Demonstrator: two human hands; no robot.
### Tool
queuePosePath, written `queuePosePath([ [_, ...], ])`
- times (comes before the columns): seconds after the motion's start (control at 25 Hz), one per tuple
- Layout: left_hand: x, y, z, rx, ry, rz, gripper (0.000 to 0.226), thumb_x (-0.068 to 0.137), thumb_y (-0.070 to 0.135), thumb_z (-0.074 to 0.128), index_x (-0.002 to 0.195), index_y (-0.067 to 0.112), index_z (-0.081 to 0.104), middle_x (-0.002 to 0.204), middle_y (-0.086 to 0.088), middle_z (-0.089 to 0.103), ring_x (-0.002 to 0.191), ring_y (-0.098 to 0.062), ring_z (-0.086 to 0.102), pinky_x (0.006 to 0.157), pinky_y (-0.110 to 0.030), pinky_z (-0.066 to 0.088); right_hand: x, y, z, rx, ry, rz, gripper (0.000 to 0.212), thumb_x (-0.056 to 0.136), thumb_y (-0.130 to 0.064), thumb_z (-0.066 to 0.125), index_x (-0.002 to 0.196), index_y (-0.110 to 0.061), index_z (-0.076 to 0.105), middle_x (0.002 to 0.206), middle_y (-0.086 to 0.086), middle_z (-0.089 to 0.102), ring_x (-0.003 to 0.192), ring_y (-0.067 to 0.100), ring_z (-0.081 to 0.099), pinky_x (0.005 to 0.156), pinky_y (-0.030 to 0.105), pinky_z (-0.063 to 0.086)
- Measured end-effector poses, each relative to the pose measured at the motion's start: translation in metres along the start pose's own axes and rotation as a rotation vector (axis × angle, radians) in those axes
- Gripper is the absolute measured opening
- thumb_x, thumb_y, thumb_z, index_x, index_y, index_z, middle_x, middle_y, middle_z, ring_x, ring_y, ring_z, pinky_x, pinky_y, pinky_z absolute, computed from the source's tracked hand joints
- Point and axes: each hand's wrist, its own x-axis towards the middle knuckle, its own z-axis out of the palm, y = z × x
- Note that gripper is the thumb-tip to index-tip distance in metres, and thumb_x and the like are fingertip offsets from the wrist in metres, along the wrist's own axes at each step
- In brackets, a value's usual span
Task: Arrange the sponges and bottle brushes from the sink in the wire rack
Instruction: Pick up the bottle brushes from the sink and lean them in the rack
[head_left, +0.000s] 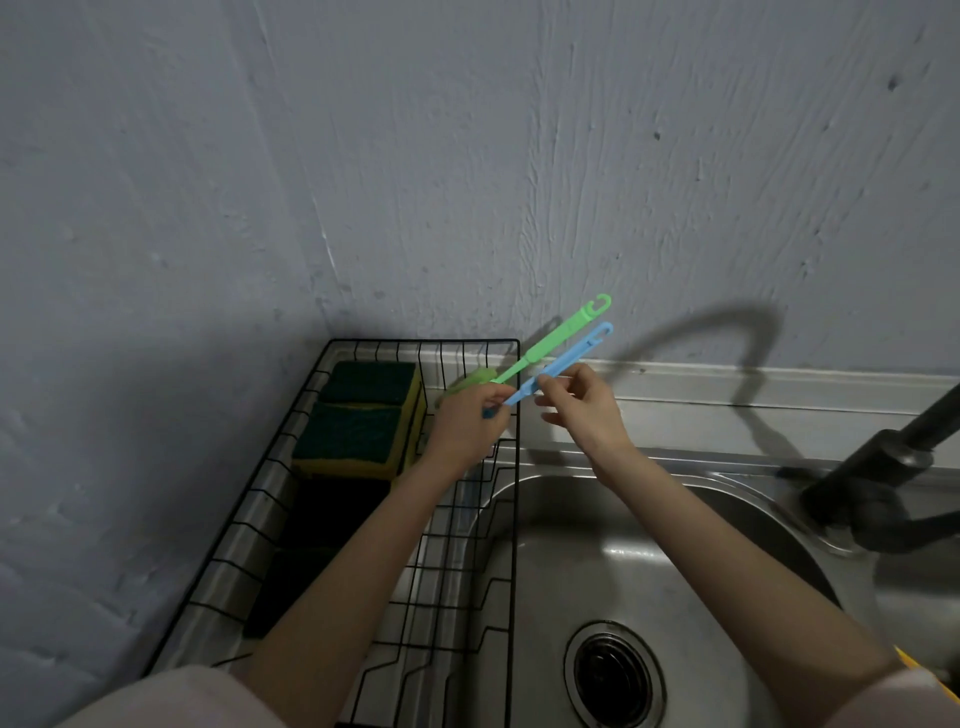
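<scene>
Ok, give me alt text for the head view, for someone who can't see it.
Two bare hands hold two plastic bottle brushes over a black wire rack: the left hand grips the green brush and blue brush, and the right hand pinches the blue handle. Green-and-yellow sponges already lie in the rack, beside an empty stainless steel sink.

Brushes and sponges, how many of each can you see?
Bottle brushes: 2, the green brush and the blue brush, both over the wire rack.
Green-topped sponges clearly visible in the rack: 2.
Total: 4.
</scene>
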Motion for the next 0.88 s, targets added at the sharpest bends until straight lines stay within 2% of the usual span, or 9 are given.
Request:
queuePosePath([
  [0.12, -0.003, 0.004, -0.003, -0.029, 0.039, -0.016, 0.029, 0.088, 0.008, 0.049, 0.115, 0.006, 0.059, 0.119, -0.013, 0.064, 0.108, -0.021, 0.059, 0.086, -0.021, 0.043, -0.006, -0.002, -0.004, -0.018, -0.049, 0.048, 0.022, 0.09, -0.014, 0.056, 0.109, -0.006, 0.049, 0.079, -0.001, 0.056, 0.086, 0.021, 0.059, 0.065, 0.021, 0.049],
  [0.28, -0.012, 0.016, -0.008, -0.055, 0.05, -0.019, 0.03, 0.089, 0.007, 0.047, 0.118, 0.005, 0.056, 0.123, -0.013, 0.061, 0.113, -0.02, 0.056, 0.086, -0.02, 0.041, -0.015, -0.007, -0.013, -0.077, -0.064, 0.101, 0.034, 0.091, -0.013, 0.053, 0.123, -0.002, 0.047, 0.096, 0.01, 0.056, 0.09, 0.021, 0.057, 0.069, 0.026, 0.049],
  [0.44, -0.028, 0.031, -0.012, -0.024, 0.054, -0.001, 0.032, 0.088, 0.005, 0.046, 0.118, 0.003, 0.055, 0.124, -0.014, 0.061, 0.114, -0.022, 0.056, 0.09, -0.019, 0.04, -0.027, -0.009, -0.026, -0.042, -0.07, 0.16, 0.036, 0.092, -0.01, 0.05, 0.127, 0.0, 0.046, 0.103, 0.012, 0.055, 0.092, 0.021, 0.056, 0.065, 0.021, 0.046],
  [0.56, -0.048, 0.045, -0.011, -0.022, 0.054, 0.008, 0.032, 0.087, 0.002, 0.045, 0.117, 0.002, 0.056, 0.123, -0.015, 0.06, 0.112, -0.023, 0.057, 0.079, -0.006, 0.034, -0.043, -0.009, -0.037, -0.074, -0.088, 0.145, 0.033, 0.091, -0.009, 0.05, 0.124, -0.002, 0.049, 0.101, 0.011, 0.056, 0.09, 0.022, 0.057, 0.064, 0.021, 0.044],
  [0.64, -0.064, 0.054, -0.006, -0.028, 0.044, 0.0, 0.032, 0.087, 0.002, 0.045, 0.117, 0.002, 0.056, 0.124, -0.014, 0.06, 0.112, -0.023, 0.057, 0.076, -0.005, 0.032, -0.052, -0.007, -0.045, -0.137, -0.084, 0.108, 0.031, 0.09, -0.01, 0.051, 0.12, -0.005, 0.053, 0.099, 0.011, 0.059, 0.09, 0.022, 0.059, 0.066, 0.023, 0.044],
  [0.76, -0.089, 0.067, 0.005, 0.013, 0.017, -0.003, 0.033, 0.088, 0.007, 0.046, 0.119, 0.006, 0.055, 0.123, -0.012, 0.061, 0.111, -0.022, 0.057, 0.08, -0.009, 0.036, -0.061, 0.0, -0.059, -0.275, -0.083, 0.047, 0.031, 0.086, -0.013, 0.054, 0.116, -0.009, 0.057, 0.091, 0.009, 0.063, 0.088, 0.023, 0.059, 0.075, 0.028, 0.042],
  [0.88, -0.111, 0.076, 0.022, 0.142, -0.036, 0.062, 0.033, 0.089, 0.016, 0.049, 0.122, 0.008, 0.052, 0.125, -0.012, 0.06, 0.115, -0.024, 0.055, 0.099, -0.029, 0.041, -0.076, 0.006, -0.08, -0.419, -0.109, -0.011, 0.029, 0.088, -0.013, 0.052, 0.116, -0.009, 0.059, 0.084, 0.004, 0.058, 0.083, 0.019, 0.053, 0.076, 0.024, 0.037],
])
